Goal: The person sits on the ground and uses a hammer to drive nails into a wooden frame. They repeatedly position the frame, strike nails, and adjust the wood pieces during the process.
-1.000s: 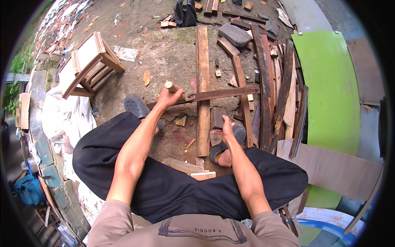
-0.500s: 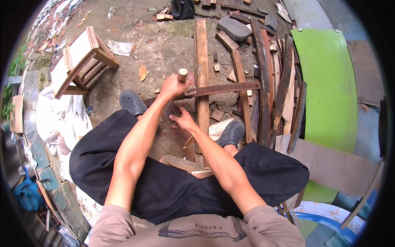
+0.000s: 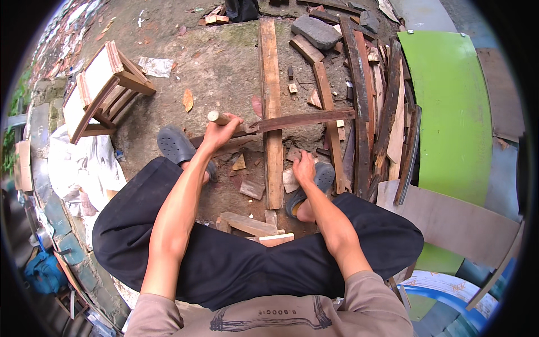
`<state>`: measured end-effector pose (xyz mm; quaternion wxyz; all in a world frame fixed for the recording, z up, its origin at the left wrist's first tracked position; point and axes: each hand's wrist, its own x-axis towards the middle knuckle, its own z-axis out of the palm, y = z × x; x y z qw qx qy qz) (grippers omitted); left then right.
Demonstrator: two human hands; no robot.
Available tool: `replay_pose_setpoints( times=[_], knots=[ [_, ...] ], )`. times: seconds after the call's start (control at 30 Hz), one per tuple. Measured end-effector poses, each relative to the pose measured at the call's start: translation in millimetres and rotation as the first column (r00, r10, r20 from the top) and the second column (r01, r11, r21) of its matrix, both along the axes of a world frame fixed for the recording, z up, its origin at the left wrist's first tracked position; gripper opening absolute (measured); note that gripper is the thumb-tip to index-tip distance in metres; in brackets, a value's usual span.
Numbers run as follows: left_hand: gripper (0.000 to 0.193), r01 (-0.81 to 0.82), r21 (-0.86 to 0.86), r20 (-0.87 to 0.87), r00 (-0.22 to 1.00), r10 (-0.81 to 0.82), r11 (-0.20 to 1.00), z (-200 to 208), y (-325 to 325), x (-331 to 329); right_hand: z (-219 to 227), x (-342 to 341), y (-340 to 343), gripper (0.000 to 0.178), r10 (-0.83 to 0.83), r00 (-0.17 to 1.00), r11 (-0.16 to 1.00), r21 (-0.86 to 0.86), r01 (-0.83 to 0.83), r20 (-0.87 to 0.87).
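My left hand (image 3: 218, 136) is closed around the light wooden handle (image 3: 218, 117) of a tool, its round end sticking up past my fist. The tool's head, if any, is hard to make out. Just beside the fist a dark reddish-brown wooden strip (image 3: 303, 120) lies crosswise over a long brown beam (image 3: 272, 84). My right hand (image 3: 304, 167) is low over the ground by my right shoe (image 3: 324, 177), close to a pale wood offcut (image 3: 290, 180). Its fingers look loosely bent and apart, and I see nothing held in them.
Wood scraps (image 3: 251, 189) lie between my feet. Long dark boards (image 3: 387, 112) are heaped at the right, beside a green panel (image 3: 449, 112). A grey stone block (image 3: 317, 32) rests at the far end. A small wooden stool (image 3: 106, 90) lies tipped at the left near a white sack (image 3: 78, 168).
My right hand has moved right from beside the left one, leaving the dark piece it touched. My left hand has shifted left and slightly down with the tool, whose handle now tilts left.
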<state>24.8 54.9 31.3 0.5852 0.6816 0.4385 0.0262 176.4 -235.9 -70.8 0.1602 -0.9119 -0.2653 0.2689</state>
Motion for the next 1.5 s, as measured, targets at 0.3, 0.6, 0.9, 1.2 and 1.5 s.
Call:
replay_pose_setpoints(
  times=[0.3, 0.6, 0.9, 1.2, 1.5],
  knots=[
    [0.028, 0.102, 0.055, -0.192, 0.977, -0.090, 0.993, 23, 12, 28, -37, 30, 0, 0.055, 0.224, 0.974, 0.931, -0.301, -0.205, 0.030],
    [0.041, 0.121, 0.144, -0.353, 0.933, -0.064, 0.982, 25, 17, 43, 15, 23, 26, 0.052, -0.593, 0.745, 0.708, 0.245, 0.663, -0.305],
    [0.053, 0.111, 0.192, -0.435, 0.900, -0.017, 0.975, 59, 1, 64, 52, -109, 123, 0.045, -0.115, 0.347, 0.747, 0.150, 0.648, -0.931],
    [0.042, 0.120, 0.259, -0.366, 0.930, -0.017, 0.958, 43, -1, 48, 33, -124, 156, 0.031, -0.289, 0.254, 0.653, 0.003, 0.757, -0.923],
    [0.042, 0.171, 0.243, -0.422, 0.905, -0.055, 0.955, 49, 0, 54, 42, -104, 164, 0.037, -0.362, 0.264, 0.567, 0.014, 0.824, -0.894]
  ],
)
